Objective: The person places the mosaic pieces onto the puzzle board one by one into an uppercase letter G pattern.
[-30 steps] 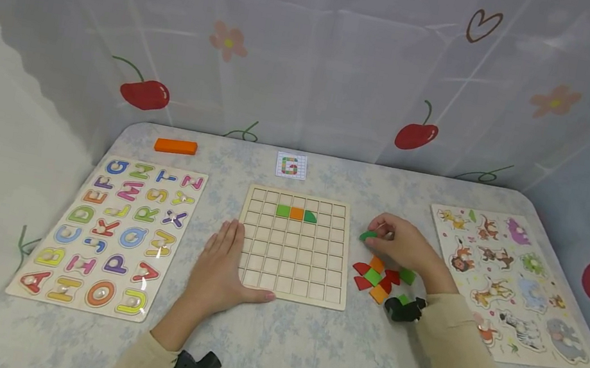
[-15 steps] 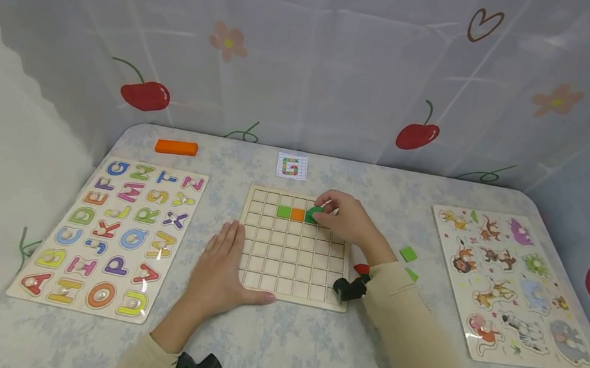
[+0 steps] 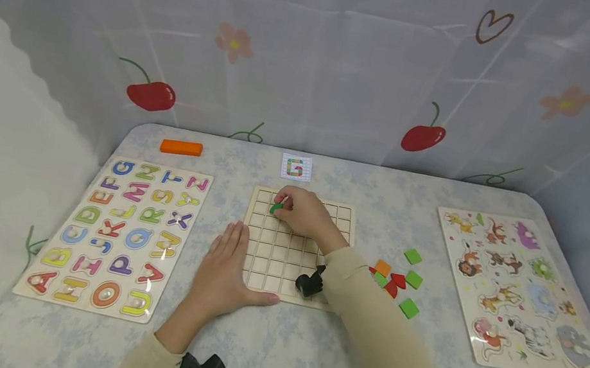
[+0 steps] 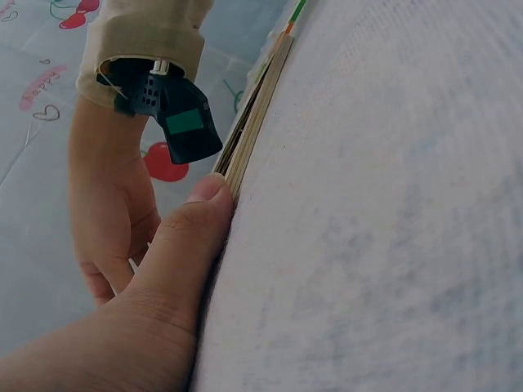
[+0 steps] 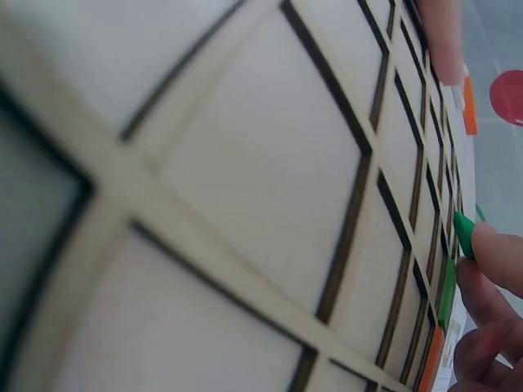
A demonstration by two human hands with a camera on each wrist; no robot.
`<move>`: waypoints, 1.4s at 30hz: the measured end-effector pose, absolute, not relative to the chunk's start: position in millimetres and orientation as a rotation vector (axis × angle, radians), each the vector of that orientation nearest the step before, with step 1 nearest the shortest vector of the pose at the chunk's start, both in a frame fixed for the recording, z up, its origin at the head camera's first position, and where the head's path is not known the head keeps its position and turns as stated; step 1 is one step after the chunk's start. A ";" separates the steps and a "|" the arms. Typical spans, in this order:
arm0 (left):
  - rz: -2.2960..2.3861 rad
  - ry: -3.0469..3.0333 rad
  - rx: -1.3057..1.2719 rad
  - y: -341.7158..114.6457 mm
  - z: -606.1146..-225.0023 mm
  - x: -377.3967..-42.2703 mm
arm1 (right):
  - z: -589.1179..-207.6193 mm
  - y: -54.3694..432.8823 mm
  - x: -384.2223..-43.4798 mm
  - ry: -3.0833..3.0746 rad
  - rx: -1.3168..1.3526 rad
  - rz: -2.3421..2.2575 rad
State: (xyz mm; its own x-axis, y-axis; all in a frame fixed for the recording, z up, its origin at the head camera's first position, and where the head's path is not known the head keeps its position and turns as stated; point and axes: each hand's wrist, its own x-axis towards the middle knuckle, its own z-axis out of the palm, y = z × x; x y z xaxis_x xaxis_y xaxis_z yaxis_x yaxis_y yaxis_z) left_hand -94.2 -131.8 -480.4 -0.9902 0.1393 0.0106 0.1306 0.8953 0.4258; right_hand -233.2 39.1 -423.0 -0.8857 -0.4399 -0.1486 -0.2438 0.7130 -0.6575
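Note:
In the head view, my right hand [image 3: 306, 213] pinches a small green piece [image 3: 276, 208] between thumb and finger, over the upper left squares of a wooden grid board [image 3: 273, 252]. The right wrist view shows that green piece [image 5: 464, 234] tilted in the fingertips, close to a green square tile [image 5: 447, 296] and an orange tile [image 5: 431, 359] set in the grid. My hand hides these tiles in the head view. My left hand [image 3: 221, 276] rests with straight fingers along the board's left edge, its thumb touching the near edge.
Loose red, green and orange pieces [image 3: 397, 280] lie right of the board. A small pattern card [image 3: 296, 168] lies behind it, with an orange bar [image 3: 181, 147] at the back left. An alphabet puzzle [image 3: 113, 238] lies left and an animal puzzle [image 3: 519, 293] right.
My right hand has carried the green piece left from the loose pieces, across the board's upper row to its upper left. My left hand has stayed at the board.

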 end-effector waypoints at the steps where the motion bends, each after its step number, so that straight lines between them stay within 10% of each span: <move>1: 0.680 3.038 0.219 -131.3 -480.0 -94.2 | -423.0 37.4 -232.6 2.640 -0.542 -0.928; 21: 0.654 3.044 0.234 -128.3 -479.0 -94.3 | -408.2 49.5 -218.8 2.686 -0.626 -0.753; 42: 0.667 3.028 0.207 -128.1 -478.8 -94.4 | -402.2 218.9 -190.7 2.806 -0.212 -0.641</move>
State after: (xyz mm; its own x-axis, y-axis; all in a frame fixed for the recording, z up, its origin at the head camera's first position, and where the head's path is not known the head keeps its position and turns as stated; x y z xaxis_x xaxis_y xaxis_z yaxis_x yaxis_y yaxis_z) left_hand -94.4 -128.1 -478.8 -0.9906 0.1369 -0.0043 0.1224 0.8991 0.4204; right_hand -190.7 218.9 -402.2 -0.9568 -0.1966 -0.2141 -0.0841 0.8924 -0.4434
